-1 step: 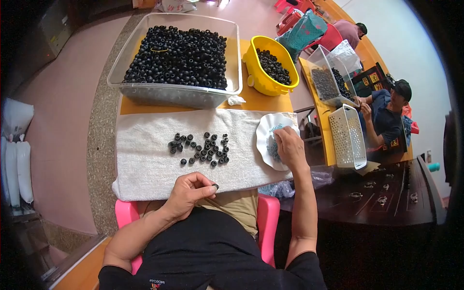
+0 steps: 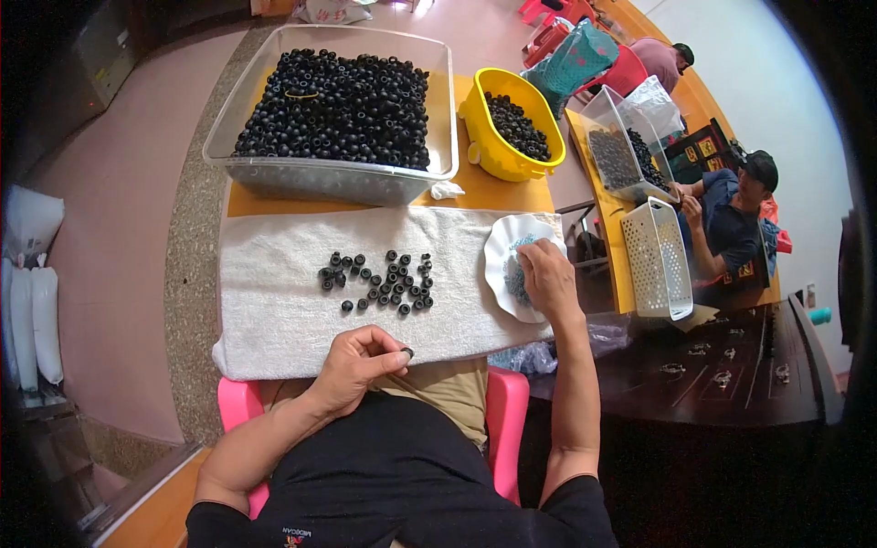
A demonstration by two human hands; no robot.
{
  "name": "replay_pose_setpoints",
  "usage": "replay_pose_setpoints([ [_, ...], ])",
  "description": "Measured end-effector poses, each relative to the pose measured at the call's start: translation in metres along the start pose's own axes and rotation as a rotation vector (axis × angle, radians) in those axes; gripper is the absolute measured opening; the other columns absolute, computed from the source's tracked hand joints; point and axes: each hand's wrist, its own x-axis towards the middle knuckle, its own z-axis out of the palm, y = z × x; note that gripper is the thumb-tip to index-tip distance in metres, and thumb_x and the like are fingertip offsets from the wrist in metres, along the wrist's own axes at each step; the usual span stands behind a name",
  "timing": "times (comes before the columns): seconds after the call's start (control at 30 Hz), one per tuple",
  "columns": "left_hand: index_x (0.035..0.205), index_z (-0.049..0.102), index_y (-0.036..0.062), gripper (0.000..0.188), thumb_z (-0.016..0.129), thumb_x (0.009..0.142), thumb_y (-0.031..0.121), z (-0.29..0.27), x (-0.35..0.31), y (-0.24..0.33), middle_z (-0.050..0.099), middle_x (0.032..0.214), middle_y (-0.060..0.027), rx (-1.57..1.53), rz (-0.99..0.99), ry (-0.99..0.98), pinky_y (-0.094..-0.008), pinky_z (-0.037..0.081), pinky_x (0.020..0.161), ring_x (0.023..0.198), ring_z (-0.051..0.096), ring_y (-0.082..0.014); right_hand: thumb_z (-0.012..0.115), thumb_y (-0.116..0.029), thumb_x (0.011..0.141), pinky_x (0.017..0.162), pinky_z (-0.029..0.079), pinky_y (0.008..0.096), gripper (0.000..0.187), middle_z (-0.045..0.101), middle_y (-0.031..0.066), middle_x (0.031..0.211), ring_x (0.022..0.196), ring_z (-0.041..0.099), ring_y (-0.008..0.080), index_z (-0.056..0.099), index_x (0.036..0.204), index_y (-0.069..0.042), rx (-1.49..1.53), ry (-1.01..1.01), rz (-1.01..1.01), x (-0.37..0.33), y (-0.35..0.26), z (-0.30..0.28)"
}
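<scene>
My left hand is at the towel's near edge, thumb and forefinger pinching a small round black piece with a hole. Past it, several similar black pieces lie loosely grouped on the white towel. To the right stands a white dish with a wavy rim, holding tiny pale blue bits. My right hand reaches down into this dish with its fingers drawn together. Their tips are among the bits, and what they grip is too small to make out.
A clear plastic bin full of black pieces stands at the back, beside a yellow basket holding more. Right of my table, a person works by another clear bin and a white perforated basket. Pink chair arms flank me.
</scene>
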Motion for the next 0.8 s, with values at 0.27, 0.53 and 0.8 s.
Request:
replay_pose_setpoints([
  [0.27, 0.089, 0.061, -0.0005, 0.01, 0.069, 0.084, -0.002, 0.0, 0.001, 0.0, 0.066, 0.093, -0.0123, -0.005, 0.001, 0.0, -0.03, 0.057, 0.076, 0.079, 0.066, -0.0172, 0.066, -0.01, 0.081, 0.076, 0.05, 0.041, 0.01, 0.066, 0.0113, 0.085, 0.086, 0.063, 0.0318, 0.069, 0.089, -0.006, 0.036, -0.001, 0.045, 0.001, -0.016, 0.001],
  [0.53, 0.088, 0.061, -0.0004, 0.009, 0.069, 0.084, -0.002, 0.0, 0.0, -0.001, 0.066, 0.091, -0.0119, 0.001, 0.012, -0.004, -0.0298, 0.057, 0.075, 0.079, 0.066, -0.017, 0.065, -0.009, 0.078, 0.078, 0.051, 0.0397, 0.01, 0.068, 0.0118, 0.085, 0.086, 0.064, 0.0315, 0.071, 0.086, -0.006, 0.001, -0.106, 0.07, 0.007, -0.03, -0.002],
  [0.8, 0.089, 0.063, 0.0, 0.009, 0.07, 0.085, 0.001, 0.002, -0.001, 0.001, 0.066, 0.085, -0.0074, -0.017, -0.002, 0.002, -0.0257, 0.053, 0.072, 0.076, 0.064, -0.0126, 0.061, -0.004, 0.083, 0.077, 0.049, 0.0418, 0.017, 0.063, 0.0178, 0.088, 0.084, 0.062, 0.0368, 0.066, 0.1, -0.002, 0.15, 0.037, -0.015, 0.002, -0.02, 0.0],
])
